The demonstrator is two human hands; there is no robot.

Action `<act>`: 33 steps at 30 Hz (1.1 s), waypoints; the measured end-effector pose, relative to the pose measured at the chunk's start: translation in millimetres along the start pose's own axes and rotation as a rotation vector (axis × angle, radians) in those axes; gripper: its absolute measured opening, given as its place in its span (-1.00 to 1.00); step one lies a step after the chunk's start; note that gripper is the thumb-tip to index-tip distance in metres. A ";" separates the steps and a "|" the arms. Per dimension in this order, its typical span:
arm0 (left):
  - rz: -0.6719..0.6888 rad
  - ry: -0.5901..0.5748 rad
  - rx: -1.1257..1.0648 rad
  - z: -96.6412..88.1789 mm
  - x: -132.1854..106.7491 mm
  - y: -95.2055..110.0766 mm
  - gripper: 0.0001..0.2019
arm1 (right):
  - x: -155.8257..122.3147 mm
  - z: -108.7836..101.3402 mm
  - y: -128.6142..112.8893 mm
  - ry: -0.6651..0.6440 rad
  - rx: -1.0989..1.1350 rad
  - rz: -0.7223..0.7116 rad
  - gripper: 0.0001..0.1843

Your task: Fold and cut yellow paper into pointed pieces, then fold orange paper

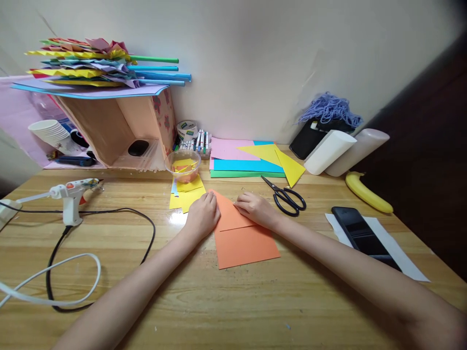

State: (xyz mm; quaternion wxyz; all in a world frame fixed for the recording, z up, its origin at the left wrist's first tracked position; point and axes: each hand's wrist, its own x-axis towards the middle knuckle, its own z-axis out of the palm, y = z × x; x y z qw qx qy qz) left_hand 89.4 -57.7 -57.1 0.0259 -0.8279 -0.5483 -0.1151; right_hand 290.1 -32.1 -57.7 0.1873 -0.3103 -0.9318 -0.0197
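A sheet of orange paper (pixel 245 245) lies on the table in front of me, its far right corner folded over in a slanting flap. My left hand (pixel 204 214) is closed, with its curled fingers at the paper's upper left edge. On the slanted fold at the right, my right hand (pixel 255 209) has its fingers bent together against the paper. Both hands' fingertips are partly hidden. Black-handled scissors (pixel 288 198) lie just beyond my right hand. Yellow paper pieces (pixel 188 192) lie beyond my left hand, under a clear bowl (pixel 182 167) of paper scraps.
Left, a white glue gun (pixel 73 199) stands with trailing cables. Behind it, a box (pixel 160 121) bears paper flowers (pixel 83 63). Coloured sheets (pixel 233 165) lie against the wall. To the right are white rolls (pixel 330 151), a banana (pixel 368 193) and a phone (pixel 359 233).
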 end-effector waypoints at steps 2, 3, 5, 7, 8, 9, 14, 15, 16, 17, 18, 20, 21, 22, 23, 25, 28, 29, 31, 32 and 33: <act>0.003 -0.002 0.008 -0.6 0.0 0.1 -0.65 | -8.6 -5.0 -1.2 -0.023 0.000 0.006 -0.71; 0.002 -0.003 0.006 -1.1 0.0 0.2 -0.65 | -13.6 -7.6 -1.9 -0.030 0.003 0.013 -0.71; -0.006 -0.007 -0.005 -2.3 -0.1 0.4 -0.65 | -24.9 -12.4 -3.3 -0.028 0.010 0.024 -0.70; -0.014 -0.014 -0.020 -3.7 -0.1 0.7 -0.66 | -37.0 -16.9 -4.7 -0.018 0.013 0.034 -0.70; -0.017 -0.017 -0.025 -4.5 0.0 0.9 -0.66 | -43.1 -19.1 -5.4 -0.014 0.014 0.039 -0.70; -0.017 -0.018 -0.026 -5.2 0.1 1.0 -0.66 | -48.9 -21.4 -6.2 -0.014 0.013 0.046 -0.71; -0.006 -0.007 0.012 -5.4 -0.2 1.3 -0.68 | -72.6 -33.3 -11.5 -0.044 -0.017 0.085 -0.70; -0.002 -0.002 0.023 -5.1 -0.5 1.4 -0.68 | -76.8 -35.4 -13.0 -0.049 -0.021 0.090 -0.70; 0.004 0.003 0.034 -5.1 -0.7 1.4 -0.69 | -81.1 -37.3 -14.6 -0.049 -0.024 0.096 -0.71; 0.010 0.009 0.046 -5.6 -0.7 1.5 -0.69 | -85.5 -38.8 -16.5 -0.045 -0.025 0.106 -0.72; 0.016 0.009 0.057 -6.7 -0.2 1.7 -0.70 | -89.8 -40.1 -18.3 -0.041 -0.025 0.119 -0.72; 0.015 -0.015 0.081 -11.3 2.7 2.2 -0.73 | -97.4 -42.3 -21.3 -0.033 -0.020 0.144 -0.73; 0.010 -0.036 0.093 -14.6 5.4 2.4 -0.75 | -100.0 -43.5 -21.9 -0.031 -0.014 0.156 -0.74; 0.005 -0.052 0.100 -18.2 8.9 2.6 -0.76 | -101.5 -45.0 -21.4 -0.024 -0.006 0.173 -0.75; 0.009 -0.058 0.094 -21.9 13.2 2.6 -0.77 | -101.5 -46.8 -19.7 -0.007 0.002 0.201 -0.76; 0.061 -0.042 0.036 -28.1 23.2 2.2 -0.77 | -97.7 -51.5 -11.7 0.059 0.015 0.310 -0.78; 0.223 -0.099 -0.118 -32.1 38.1 0.3 -0.64 | -86.6 -58.5 9.2 0.147 0.003 0.583 -0.81; 0.265 -0.151 -0.160 -32.1 42.4 -0.6 -0.61 | -83.0 -59.8 17.1 0.140 -0.012 0.673 -0.83; 0.303 -0.220 -0.200 -31.2 49.6 -2.9 -0.59 | -77.8 -60.2 32.4 0.110 -0.041 0.811 -0.84; 0.303 -0.253 -0.205 -30.7 52.8 -4.2 -0.60 | -76.0 -59.5 39.5 0.098 -0.053 0.851 -0.85; 0.292 -0.285 -0.199 -30.2 56.0 -5.5 -0.62 | -74.5 -58.5 46.4 0.069 -0.071 0.888 -0.85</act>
